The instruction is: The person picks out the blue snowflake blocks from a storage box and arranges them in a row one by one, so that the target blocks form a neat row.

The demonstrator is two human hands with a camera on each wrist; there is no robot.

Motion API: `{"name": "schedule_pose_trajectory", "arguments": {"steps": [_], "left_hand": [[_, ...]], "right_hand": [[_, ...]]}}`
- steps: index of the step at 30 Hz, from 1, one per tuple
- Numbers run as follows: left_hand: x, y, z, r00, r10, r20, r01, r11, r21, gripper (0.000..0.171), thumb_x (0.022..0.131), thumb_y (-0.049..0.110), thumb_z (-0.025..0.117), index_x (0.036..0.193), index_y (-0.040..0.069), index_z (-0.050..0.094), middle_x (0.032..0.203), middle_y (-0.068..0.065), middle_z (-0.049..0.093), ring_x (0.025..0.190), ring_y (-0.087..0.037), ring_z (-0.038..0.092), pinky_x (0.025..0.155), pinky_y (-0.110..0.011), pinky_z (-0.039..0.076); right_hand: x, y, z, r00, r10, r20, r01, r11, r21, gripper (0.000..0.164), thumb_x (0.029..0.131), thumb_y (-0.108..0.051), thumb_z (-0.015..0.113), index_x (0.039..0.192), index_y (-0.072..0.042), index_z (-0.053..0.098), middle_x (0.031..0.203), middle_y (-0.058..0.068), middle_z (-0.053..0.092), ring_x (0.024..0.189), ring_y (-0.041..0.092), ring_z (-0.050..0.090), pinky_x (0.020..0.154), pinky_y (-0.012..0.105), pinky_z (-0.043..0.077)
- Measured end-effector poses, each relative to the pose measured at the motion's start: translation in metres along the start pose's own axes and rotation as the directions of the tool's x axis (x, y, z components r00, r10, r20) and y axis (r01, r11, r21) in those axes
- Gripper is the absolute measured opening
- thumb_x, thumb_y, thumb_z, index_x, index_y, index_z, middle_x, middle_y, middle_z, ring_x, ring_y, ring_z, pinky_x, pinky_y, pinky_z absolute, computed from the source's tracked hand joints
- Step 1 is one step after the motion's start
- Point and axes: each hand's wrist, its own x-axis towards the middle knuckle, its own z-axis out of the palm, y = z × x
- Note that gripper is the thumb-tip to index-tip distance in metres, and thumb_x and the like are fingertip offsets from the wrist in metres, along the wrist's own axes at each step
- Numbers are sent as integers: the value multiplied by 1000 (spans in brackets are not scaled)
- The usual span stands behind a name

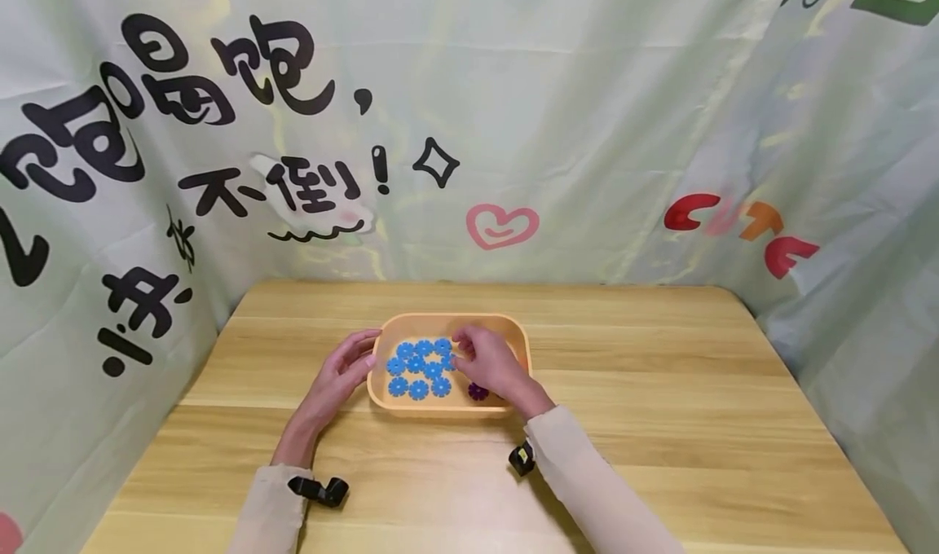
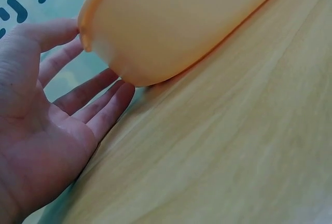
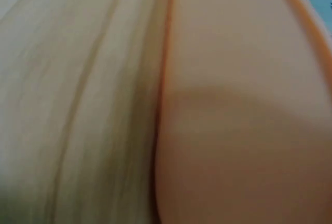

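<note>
An orange plastic tray [image 1: 455, 412] with rounded corners lies on the wooden table. Inside it, several blue flower-shaped discs [image 1: 418, 389] are spread over the left and middle. One dark purple disc [image 1: 478, 392] lies near the front right, partly beneath my right wrist. My left hand [image 1: 342, 372] touches the tray's left end, its thumb by the rim and fingers against the outer wall. In the left wrist view, those fingers [image 2: 93, 92] are fairly straight and spread. Over the tray's right half, my right hand [image 1: 490, 362] reaches in, thumb and fingertips apart beside the rightmost blue discs.
The wooden table [image 1: 645, 391] extends around the tray. A printed cloth [image 1: 587, 130] hangs behind and at both sides. Each wrist wears a small black camera [image 1: 319, 491]. The right wrist view shows only the tray's outer wall [image 3: 238, 130] and table surface.
</note>
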Motion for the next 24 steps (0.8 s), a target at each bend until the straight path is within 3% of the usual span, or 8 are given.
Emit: {"name": "schedule_pose_trajectory", "arguments": {"steps": [12,24], "left_hand": [[-3,0,1,1000,2,7,-2,1000,-4,45,105,18,58,149,12,48,150,-17,47,133,-37,50,98,-37,53],[-1,-2,-1,1000,0,12,0,1000,-6,46,105,19,58,149,11,47,150,-18,46,133,-39,49,98,-35,53]], "right_hand": [[7,-2,9,996,58,61,-53,995,-87,28,88,-6,79,113,2,68,105,10,68,95,21,63,84,34,55],[11,-3,12,996,53,76,-44,993,-111,23,85,-5,82,106,1,72,98,9,69,86,17,63,77,28,56]]}}
